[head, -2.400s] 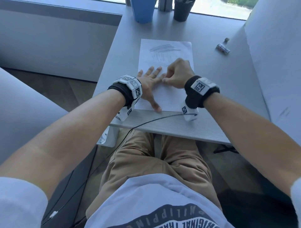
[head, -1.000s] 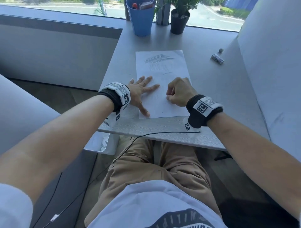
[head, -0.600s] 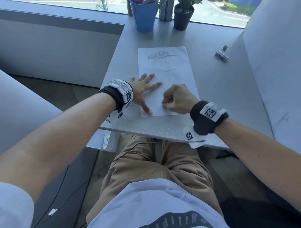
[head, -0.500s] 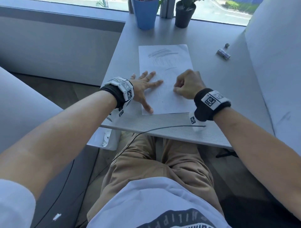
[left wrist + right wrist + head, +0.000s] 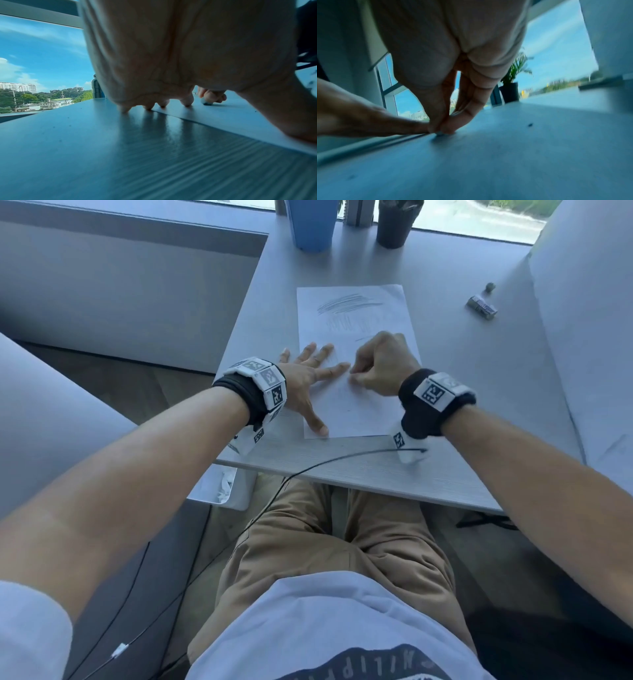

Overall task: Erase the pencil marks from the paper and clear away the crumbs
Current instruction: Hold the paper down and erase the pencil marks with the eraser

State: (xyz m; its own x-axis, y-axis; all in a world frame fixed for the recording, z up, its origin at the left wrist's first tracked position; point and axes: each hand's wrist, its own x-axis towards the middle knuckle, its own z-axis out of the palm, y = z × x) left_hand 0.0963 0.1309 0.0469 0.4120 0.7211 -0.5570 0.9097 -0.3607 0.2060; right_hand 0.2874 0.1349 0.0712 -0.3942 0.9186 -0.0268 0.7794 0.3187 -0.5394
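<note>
A white sheet of paper (image 5: 354, 419) lies on the grey desk (image 5: 479, 405), with grey pencil marks (image 5: 346, 304) near its far end. My left hand (image 5: 313, 374) lies flat with spread fingers across the sheet's left edge and presses it down. My right hand (image 5: 375, 364) sits curled on the middle of the paper, just right of the left index finger. Its thumb and fingers pinch a small eraser (image 5: 439, 133) whose tip touches the sheet; the eraser (image 5: 207, 103) also shows past the left fingers. A dark crumb (image 5: 529, 124) lies on the paper.
A blue cup (image 5: 313, 224) and a black plant pot (image 5: 394, 224) stand at the desk's far edge. A small wrapped block (image 5: 482, 308) and a dark bit (image 5: 490, 287) lie at the right, by a pale partition (image 5: 589, 320). A white bin (image 5: 222, 487) sits below left. A black cable (image 5: 325, 467) crosses the front edge.
My right hand has slid back and forth over the paper with the eraser and now sits further left, close to the left index finger. The left hand has stayed pressed flat.
</note>
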